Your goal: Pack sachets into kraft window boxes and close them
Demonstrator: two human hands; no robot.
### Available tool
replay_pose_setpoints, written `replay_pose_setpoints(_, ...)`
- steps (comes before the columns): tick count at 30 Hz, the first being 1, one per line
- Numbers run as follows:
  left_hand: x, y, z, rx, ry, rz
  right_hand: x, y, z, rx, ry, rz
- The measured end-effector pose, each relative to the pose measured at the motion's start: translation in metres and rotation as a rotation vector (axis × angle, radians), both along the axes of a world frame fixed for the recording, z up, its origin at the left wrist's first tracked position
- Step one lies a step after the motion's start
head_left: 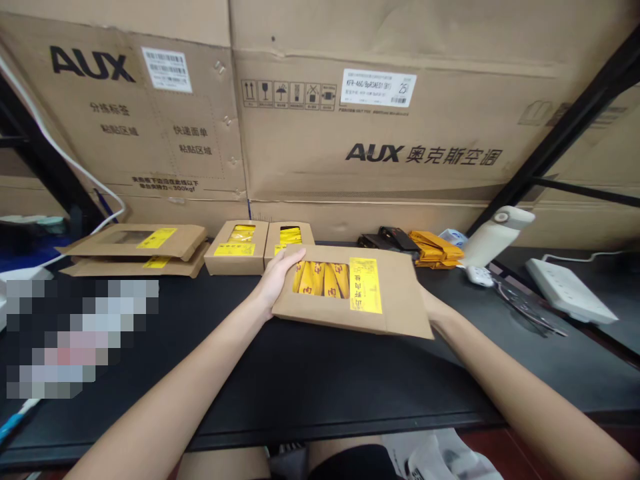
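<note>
A brown cardboard box with a clear window is held up above the black table, tilted toward me. Yellow packets show through the window, and a yellow label is stuck beside it. My left hand is closed around the box's left end, its thumb on the upper edge. At the right end, my right hand grips from behind; most of its fingers are hidden by the box. The box's right end has a flap sticking out.
Two filled window boxes stand at the back, and flattened boxes lie stacked left of them. Orange packets, black packets, a white bottle, glasses and a power strip lie to the right.
</note>
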State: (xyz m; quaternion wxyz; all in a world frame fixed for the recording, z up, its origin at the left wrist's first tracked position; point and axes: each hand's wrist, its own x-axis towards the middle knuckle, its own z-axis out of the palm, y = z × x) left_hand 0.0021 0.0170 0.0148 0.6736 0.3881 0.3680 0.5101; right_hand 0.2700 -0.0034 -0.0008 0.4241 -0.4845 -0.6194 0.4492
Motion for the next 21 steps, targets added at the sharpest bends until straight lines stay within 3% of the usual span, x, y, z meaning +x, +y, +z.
replay_pose_setpoints(4,-0.002,0.004,-0.004,-0.001,0.030,0.007,0.001,-0.004,0.004,-0.016,-0.018,0.057)
replay_pose_setpoints(11,-0.003,0.007,-0.007,0.005,0.032,0.010,-0.001,-0.008,-0.003,-0.023,0.048,0.020)
replay_pose_setpoints(16,0.000,0.004,-0.006,0.064,0.039,0.050,-0.008,-0.009,-0.013,-0.092,0.148,-0.014)
replay_pose_setpoints(21,0.002,0.002,-0.004,0.143,0.099,0.150,-0.007,-0.004,-0.030,0.031,0.105,0.029)
